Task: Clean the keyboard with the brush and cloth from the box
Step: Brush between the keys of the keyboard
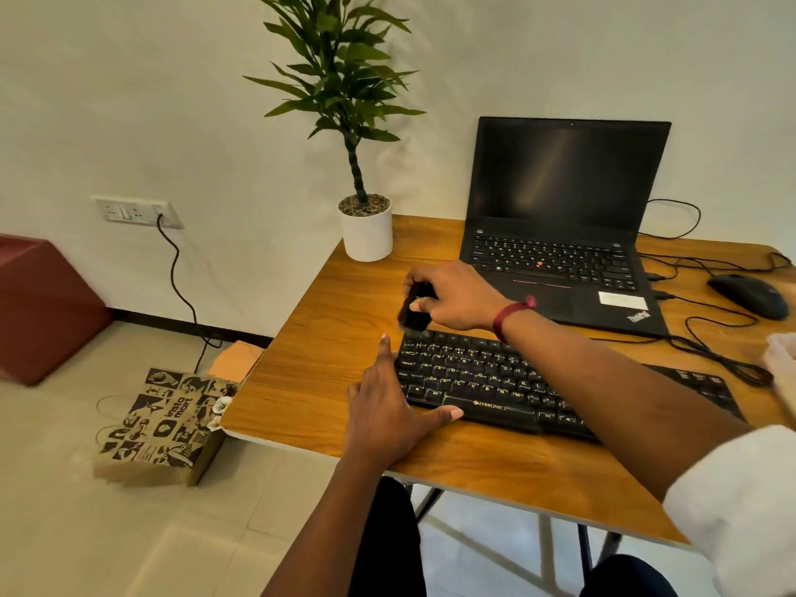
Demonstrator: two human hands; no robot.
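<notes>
right hand (456,297) gripping brush (414,310), over far-left keyboard (482,377) corner — left hand (383,407) spread, touching its left end

Wooden table (344,295), keyboard (474,372), laptop (560,269), mouse (749,295), potted plant (366,234)

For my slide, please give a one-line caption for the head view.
The right hand holds a brush at the far-left corner of the keyboard; the left hand rests against its left end.
</notes>
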